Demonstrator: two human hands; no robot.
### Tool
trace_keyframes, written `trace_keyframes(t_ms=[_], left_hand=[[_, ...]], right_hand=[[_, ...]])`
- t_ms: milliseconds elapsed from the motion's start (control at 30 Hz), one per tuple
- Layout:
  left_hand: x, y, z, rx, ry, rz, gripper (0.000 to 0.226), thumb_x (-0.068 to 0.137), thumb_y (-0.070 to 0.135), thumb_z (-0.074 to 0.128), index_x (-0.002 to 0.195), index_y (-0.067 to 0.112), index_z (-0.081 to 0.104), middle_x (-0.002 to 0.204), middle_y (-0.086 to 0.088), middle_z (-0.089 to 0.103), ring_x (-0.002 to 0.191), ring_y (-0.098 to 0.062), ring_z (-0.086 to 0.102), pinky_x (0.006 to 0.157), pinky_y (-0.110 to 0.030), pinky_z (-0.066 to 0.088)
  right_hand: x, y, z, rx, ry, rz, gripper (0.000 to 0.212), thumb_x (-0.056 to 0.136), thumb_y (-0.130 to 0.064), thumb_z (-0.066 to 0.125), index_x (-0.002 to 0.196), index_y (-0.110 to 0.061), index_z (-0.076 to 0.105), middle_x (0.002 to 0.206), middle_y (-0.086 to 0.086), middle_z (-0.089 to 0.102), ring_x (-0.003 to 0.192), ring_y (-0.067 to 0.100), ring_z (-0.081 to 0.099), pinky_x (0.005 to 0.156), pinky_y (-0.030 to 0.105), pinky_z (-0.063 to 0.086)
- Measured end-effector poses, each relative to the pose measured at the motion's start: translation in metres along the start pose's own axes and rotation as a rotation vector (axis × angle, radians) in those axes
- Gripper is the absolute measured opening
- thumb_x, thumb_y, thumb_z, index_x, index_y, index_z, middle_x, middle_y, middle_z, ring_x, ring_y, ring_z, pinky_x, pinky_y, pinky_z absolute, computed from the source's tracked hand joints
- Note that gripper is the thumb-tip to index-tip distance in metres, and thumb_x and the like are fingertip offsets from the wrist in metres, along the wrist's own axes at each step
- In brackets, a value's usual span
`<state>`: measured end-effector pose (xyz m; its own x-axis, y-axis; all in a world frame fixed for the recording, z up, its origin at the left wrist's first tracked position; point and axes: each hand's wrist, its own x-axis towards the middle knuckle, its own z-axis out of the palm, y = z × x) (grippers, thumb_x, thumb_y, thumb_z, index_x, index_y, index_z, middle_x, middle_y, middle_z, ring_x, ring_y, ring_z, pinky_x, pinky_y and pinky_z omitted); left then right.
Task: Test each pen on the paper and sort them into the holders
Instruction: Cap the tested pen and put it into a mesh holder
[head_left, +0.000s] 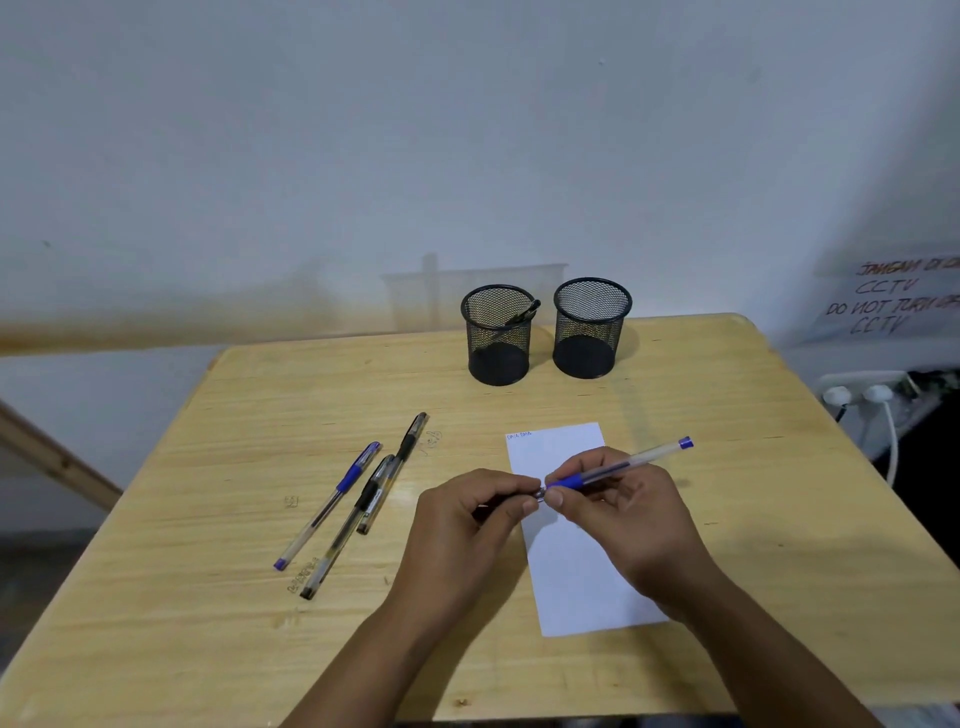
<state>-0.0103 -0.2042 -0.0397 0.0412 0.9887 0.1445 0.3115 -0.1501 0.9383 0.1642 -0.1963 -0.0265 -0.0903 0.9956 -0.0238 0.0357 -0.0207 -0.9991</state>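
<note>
My right hand (621, 512) holds a blue pen (631, 461) by its grip, the barrel pointing up to the right over a white paper strip (576, 571) with small blue writing at its top. My left hand (470, 519) pinches the pen's cap at the tip end, mostly hidden in my fingers. Left of the paper lie a blue pen (327, 506) and two black pens, one long (349, 525) and one behind it (393, 470). Two black mesh holders stand at the back: the left one (497, 335) has a black pen in it, the right one (591, 327) looks empty.
The wooden table (208, 597) stands against a white wall. At the right, beyond the table edge, are a power strip (862, 392) with white plugs and cables and a handwritten CCTV sign (891, 299).
</note>
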Motion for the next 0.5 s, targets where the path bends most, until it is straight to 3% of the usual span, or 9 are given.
trace_keyframes(t_ms=[233,333,500], left_hand=[[0.001,-0.001,0.000,0.008,0.059,-0.049,0.020,0.081,0.022,0.079,0.101,0.026,0.076,0.087,0.017,0.073,0.084,-0.003,0.068,0.073,-0.018,0.052],[0.001,-0.001,-0.001,0.063,0.036,0.004,0.011,0.083,0.020,0.076,0.091,0.027,0.078,0.085,0.018,0.074,0.084,-0.002,0.068,0.074,-0.019,0.051],[0.003,-0.005,-0.004,0.128,0.026,0.094,0.014,0.086,0.014,0.074,0.091,0.026,0.078,0.086,0.016,0.072,0.088,-0.006,0.067,0.076,-0.019,0.050]], right_hand=[[-0.004,0.009,0.003,0.121,0.064,-0.026,0.013,0.078,0.004,0.074,0.088,-0.005,0.074,0.086,0.010,0.077,0.084,0.019,0.074,0.075,0.023,0.055],[-0.005,0.011,0.003,0.126,0.055,-0.006,0.014,0.080,0.003,0.073,0.090,-0.007,0.075,0.089,0.009,0.077,0.088,0.020,0.073,0.079,0.028,0.056],[-0.005,0.012,0.001,0.042,0.037,-0.034,0.015,0.084,-0.002,0.072,0.090,-0.014,0.077,0.092,0.005,0.077,0.091,0.021,0.072,0.082,0.036,0.057]])
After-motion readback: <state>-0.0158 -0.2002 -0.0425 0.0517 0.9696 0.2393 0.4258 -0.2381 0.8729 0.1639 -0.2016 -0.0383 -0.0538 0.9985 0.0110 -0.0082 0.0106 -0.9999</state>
